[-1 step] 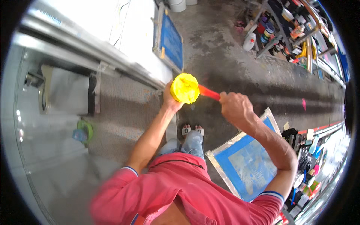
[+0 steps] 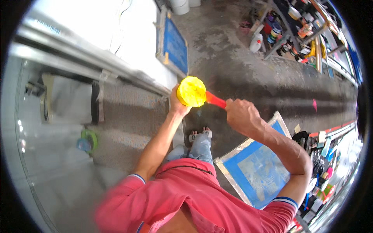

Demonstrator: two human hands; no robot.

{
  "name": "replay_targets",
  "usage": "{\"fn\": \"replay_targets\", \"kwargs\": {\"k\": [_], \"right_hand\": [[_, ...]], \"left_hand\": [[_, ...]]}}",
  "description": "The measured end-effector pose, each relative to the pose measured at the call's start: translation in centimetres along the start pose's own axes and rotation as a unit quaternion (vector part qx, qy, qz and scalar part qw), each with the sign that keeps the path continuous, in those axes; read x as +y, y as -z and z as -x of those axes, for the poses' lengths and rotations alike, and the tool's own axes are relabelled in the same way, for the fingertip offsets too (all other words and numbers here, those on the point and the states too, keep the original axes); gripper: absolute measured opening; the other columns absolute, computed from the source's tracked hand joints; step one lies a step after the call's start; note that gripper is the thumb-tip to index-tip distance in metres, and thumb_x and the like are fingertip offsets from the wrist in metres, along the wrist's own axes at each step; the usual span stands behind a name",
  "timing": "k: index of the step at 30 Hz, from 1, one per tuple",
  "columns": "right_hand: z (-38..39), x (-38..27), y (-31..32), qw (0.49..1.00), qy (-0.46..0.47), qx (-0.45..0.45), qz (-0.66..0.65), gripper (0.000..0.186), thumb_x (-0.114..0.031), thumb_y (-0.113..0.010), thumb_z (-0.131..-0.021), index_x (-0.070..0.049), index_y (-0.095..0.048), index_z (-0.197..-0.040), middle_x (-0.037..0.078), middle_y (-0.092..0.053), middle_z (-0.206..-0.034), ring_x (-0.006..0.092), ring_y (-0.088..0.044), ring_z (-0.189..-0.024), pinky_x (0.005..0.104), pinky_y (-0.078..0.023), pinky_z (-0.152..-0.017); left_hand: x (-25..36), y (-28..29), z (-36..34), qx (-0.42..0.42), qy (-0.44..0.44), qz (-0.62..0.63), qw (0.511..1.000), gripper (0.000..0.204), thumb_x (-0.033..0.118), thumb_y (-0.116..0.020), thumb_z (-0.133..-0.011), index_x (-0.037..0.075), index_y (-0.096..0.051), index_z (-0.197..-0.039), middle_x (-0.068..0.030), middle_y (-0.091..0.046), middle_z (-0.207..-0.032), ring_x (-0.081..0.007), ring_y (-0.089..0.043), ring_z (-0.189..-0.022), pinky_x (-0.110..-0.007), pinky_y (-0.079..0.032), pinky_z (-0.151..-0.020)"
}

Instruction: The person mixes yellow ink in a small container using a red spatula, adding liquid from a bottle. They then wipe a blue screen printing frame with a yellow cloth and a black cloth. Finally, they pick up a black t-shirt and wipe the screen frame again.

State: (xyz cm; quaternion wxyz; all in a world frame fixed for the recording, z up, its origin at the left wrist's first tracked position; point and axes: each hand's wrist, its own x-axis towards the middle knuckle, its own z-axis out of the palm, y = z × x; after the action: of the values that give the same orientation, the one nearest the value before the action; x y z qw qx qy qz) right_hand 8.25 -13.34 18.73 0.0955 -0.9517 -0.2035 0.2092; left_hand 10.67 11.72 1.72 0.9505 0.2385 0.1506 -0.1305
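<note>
A round tub of thick bright yellow paint or ink (image 2: 191, 91) faces up in front of me, with yellow smeared over its rim. My left hand (image 2: 178, 103) is closed around its left and lower side. From the right, my right hand (image 2: 244, 115) grips a red-handled tool (image 2: 216, 99) in a fist. The tool's far end meets the tub's right edge; its working end is lost against the yellow, so I cannot tell its shape.
A blue framed screen (image 2: 258, 169) leans at my right, under my right forearm. Another blue framed screen (image 2: 175, 46) stands beside the white table (image 2: 136, 46) ahead left. A rack of bottles and tubs (image 2: 287, 37) stands far right. More clutter (image 2: 320, 174) lies at the right.
The right hand and red-handled tool have shifted slightly left toward the tub. The left hand keeps the tub in nearly the same place. The view has tilted slightly.
</note>
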Motion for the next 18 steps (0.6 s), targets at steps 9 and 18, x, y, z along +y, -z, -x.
{"fn": "replay_targets", "kwargs": {"k": [9, 18], "right_hand": [[-5.4, 14.9, 7.9, 0.990, -0.118, -0.072, 0.041, 0.035, -0.032, -0.060, -0.095, -0.002, -0.074, -0.086, 0.015, -0.073, -0.076, 0.0303, -0.073, -0.066, 0.0382, -0.056, -0.052], [-6.4, 24.6, 12.6, 0.951, -0.305, -0.002, 0.047, 0.027, -0.028, -0.060, -0.092, -0.005, -0.074, -0.087, 0.016, -0.072, -0.076, 0.0313, -0.075, -0.071, 0.0443, -0.060, -0.063]], "left_hand": [[-6.9, -7.8, -16.9, -0.073, 0.131, 0.020, 0.989, 0.060, 0.052, -0.047, -0.098, 0.002, -0.061, -0.129, -0.0129, -0.069, -0.123, -0.0294, -0.065, -0.116, -0.048, -0.049, -0.103], [-15.9, -16.4, -33.2, -0.139, 0.287, -0.008, 0.948, 0.055, 0.049, -0.045, -0.101, 0.003, -0.065, -0.124, -0.0106, -0.071, -0.119, -0.0257, -0.067, -0.111, -0.042, -0.051, -0.101]]}}
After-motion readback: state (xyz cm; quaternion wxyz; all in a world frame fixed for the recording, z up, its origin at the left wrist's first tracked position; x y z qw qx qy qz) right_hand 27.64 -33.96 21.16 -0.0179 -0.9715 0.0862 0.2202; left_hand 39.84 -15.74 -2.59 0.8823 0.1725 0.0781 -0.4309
